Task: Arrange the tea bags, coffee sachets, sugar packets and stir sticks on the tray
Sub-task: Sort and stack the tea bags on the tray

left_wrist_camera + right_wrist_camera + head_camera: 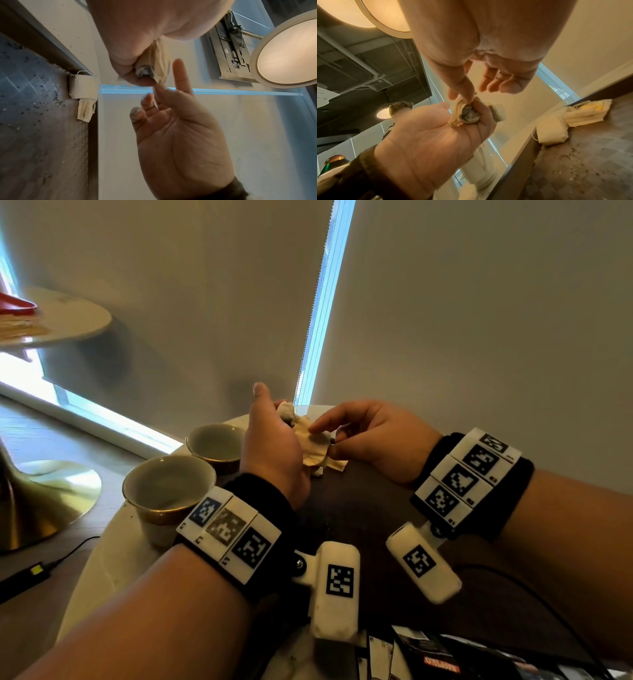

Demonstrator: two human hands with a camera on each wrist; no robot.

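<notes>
My left hand [274,426] grips a bunch of beige tea bags [315,445] above the far end of the dark brown tray [363,508]. In the right wrist view the bunch [469,115] sits between its curled fingers. My right hand [325,440] pinches the edge of one tea bag [459,102] in that bunch with thumb and forefinger; its other fingers stay loose. Two more tea bags [83,86] [85,111] lie side by side at the tray's edge, also seen in the right wrist view [551,129] [587,111].
Two gold-banded cups [168,487] [215,443] stand on the round pale table [113,559] left of the tray. Printed sachets [428,655] lie at the near edge. Dark crumbs [573,169] are scattered over the tray. A black cable [534,590] runs along its right side.
</notes>
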